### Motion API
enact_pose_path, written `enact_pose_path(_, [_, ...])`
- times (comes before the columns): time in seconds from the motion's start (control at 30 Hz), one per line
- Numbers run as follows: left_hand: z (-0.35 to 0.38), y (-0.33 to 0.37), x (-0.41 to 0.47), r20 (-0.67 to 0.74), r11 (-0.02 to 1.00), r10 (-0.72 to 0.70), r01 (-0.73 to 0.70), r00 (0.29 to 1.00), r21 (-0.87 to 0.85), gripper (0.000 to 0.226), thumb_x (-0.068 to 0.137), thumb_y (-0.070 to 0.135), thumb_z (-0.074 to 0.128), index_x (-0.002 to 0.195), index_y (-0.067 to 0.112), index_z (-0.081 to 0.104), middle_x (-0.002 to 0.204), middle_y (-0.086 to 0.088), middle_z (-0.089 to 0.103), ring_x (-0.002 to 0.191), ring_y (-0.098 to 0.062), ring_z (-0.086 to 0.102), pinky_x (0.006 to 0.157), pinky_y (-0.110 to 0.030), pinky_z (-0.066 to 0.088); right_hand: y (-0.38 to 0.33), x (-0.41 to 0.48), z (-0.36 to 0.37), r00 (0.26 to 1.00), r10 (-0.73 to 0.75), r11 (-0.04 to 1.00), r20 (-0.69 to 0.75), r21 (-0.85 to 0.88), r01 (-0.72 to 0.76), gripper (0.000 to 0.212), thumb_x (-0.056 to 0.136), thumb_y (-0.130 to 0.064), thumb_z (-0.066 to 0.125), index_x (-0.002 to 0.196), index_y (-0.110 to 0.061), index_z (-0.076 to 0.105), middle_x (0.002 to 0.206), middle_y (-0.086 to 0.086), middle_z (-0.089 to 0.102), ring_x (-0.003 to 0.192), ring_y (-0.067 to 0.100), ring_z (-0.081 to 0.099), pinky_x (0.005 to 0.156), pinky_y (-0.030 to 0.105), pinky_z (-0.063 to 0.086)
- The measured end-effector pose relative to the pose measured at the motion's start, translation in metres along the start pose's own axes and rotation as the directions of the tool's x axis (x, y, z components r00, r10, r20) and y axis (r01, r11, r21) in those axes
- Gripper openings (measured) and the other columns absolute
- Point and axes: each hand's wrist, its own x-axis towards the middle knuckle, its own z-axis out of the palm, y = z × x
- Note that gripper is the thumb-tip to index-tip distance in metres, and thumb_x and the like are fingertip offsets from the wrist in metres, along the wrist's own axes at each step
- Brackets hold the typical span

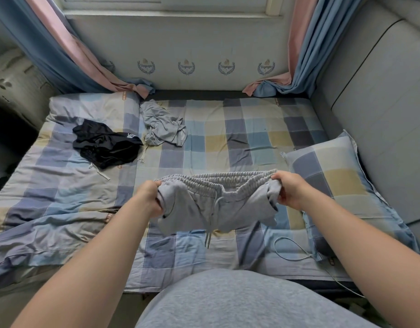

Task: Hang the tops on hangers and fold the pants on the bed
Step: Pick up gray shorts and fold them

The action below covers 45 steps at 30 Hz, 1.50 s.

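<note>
As left hand and right hand grip pants — black garment, grey top beyond (crumpled), pillow beside

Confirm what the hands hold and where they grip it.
The grey drawstring pants: left hand and right hand each grip one end of the elastic waistband.

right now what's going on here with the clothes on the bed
A person holds grey drawstring jersey pants by the elastic waistband, left hand and right hand gripping either end, above the checked bed sheet. They are not yet folded. A crumpled black garment and a crumpled light grey garment lie farther back, untouched.
</note>
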Motion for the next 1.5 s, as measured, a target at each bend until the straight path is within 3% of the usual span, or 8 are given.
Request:
enact_pose_path(0.27, [0.055, -0.011, -0.045, 0.124, 0.976, 0.215, -0.218, 0.969, 0.010, 0.026, 0.107, 0.021, 0.041, 0.106, 0.007, 0.062, 0.095, -0.013, 0.069, 0.077, -0.023, 0.066, 0.058, -0.032, 0.053, -0.009, -0.047, 0.043, 0.942, -0.189, 0.970, 0.278, -0.099, 0.223, 0.018, 0.095, -0.005, 0.052, 0.080, -0.012, 0.058, 0.063, 0.003, 0.058, 0.050, 0.015, 0.058, 0.049, 0.026, 0.050])
enact_pose_path(0.43, [0.080, -0.015, -0.078, 0.365, 0.875, 0.388, -0.463, 0.846, 0.141, 0.028, 0.101, 0.007, 0.041, 0.119, 0.005, 0.062, 0.105, -0.017, 0.069, 0.089, -0.027, 0.065, 0.077, -0.038, 0.053, -0.012, -0.069, 0.065, 0.849, -0.374, 0.908, 0.374, -0.038, 0.417, 0.016, 0.093, -0.002, 0.060, 0.107, -0.003, 0.068, 0.092, 0.008, 0.068, 0.082, 0.019, 0.067, 0.080, 0.046, 0.061])
enact_pose_path(0.7, [0.077, -0.017, -0.088, 0.632, 0.752, 0.431, -0.644, 0.644, 0.143, 0.058, 0.066, -0.002, 0.057, 0.123, 0.005, 0.050, 0.103, -0.009, 0.066, 0.093, -0.017, 0.065, 0.079, -0.028, 0.054, -0.015, -0.081, 0.062, 0.767, -0.536, 0.828, 0.352, 0.040, 0.560, 0.009, 0.091, -0.006, 0.065, 0.085, -0.010, 0.070, 0.085, 0.012, 0.066, 0.082, 0.029, 0.061, 0.090, 0.061, 0.051])
enact_pose_path(1.0, [0.075, -0.025, -0.080, 0.531, 0.701, 0.579, -0.710, 0.619, 0.065, 0.043, 0.068, -0.002, 0.058, 0.110, 0.007, 0.059, 0.101, -0.015, 0.064, 0.095, -0.023, 0.061, 0.087, -0.044, 0.050, -0.010, -0.062, 0.033, 0.673, -0.701, 0.693, 0.236, 0.004, 0.721, 0.032, 0.091, -0.005, 0.065, 0.117, -0.024, 0.066, 0.116, -0.001, 0.067, 0.103, 0.010, 0.064, 0.086, 0.026, 0.050])
enact_pose_path(1.1, [0.063, -0.017, -0.080, 0.618, 0.824, 0.471, -0.564, 0.629, -0.054, 0.052, 0.070, -0.007, 0.055, 0.122, -0.004, 0.055, 0.108, -0.017, 0.063, 0.100, -0.027, 0.062, 0.087, -0.039, 0.054, -0.001, -0.039, 0.021, 0.783, -0.586, 0.792, 0.207, -0.059, 0.608, 0.085, 0.077, -0.047, 0.074, 0.149, -0.033, 0.032, 0.155, -0.001, 0.035, 0.140, 0.015, 0.037, 0.113, 0.036, 0.033])
enact_pose_path(1.2, [0.054, -0.006, -0.080, 0.672, 0.880, 0.405, -0.465, 0.620, -0.101, 0.057, 0.073, -0.005, 0.055, 0.131, -0.005, 0.051, 0.111, -0.017, 0.062, 0.098, -0.027, 0.064, 0.080, -0.035, 0.057, 0.011, -0.020, 0.014, 0.793, -0.350, 0.927, 0.499, 0.062, 0.370, 0.113, 0.063, -0.072, 0.077, 0.155, -0.035, 0.024, 0.162, -0.003, 0.031, 0.146, 0.016, 0.033, 0.120, 0.048, 0.021])
enact_pose_path(1.33, [0.046, 0.001, -0.073, 0.635, 0.895, 0.379, -0.442, 0.673, -0.066, 0.048, 0.075, 0.001, 0.056, 0.123, 0.004, 0.057, 0.109, -0.015, 0.063, 0.096, -0.026, 0.064, 0.078, -0.036, 0.057, 0.017, -0.020, 0.020, 0.679, -0.176, 0.984, 0.712, 0.118, 0.130, 0.086, 0.062, -0.045, 0.090, 0.134, -0.010, 0.056, 0.131, 0.014, 0.064, 0.119, 0.031, 0.062, 0.100, 0.044, 0.052])
enact_pose_path(1.5, [0.038, -0.004, -0.061, 0.555, 0.828, 0.394, -0.545, 0.733, 0.131, 0.056, 0.074, 0.004, 0.068, 0.128, 0.009, 0.053, 0.114, -0.012, 0.066, 0.100, -0.022, 0.065, 0.081, -0.033, 0.057, 0.015, -0.020, 0.038, 0.832, -0.221, 0.973, 0.509, 0.173, 0.153, 0.032, 0.082, -0.013, 0.075, 0.112, -0.005, 0.068, 0.104, 0.013, 0.073, 0.092, 0.025, 0.072, 0.078, 0.037, 0.059])
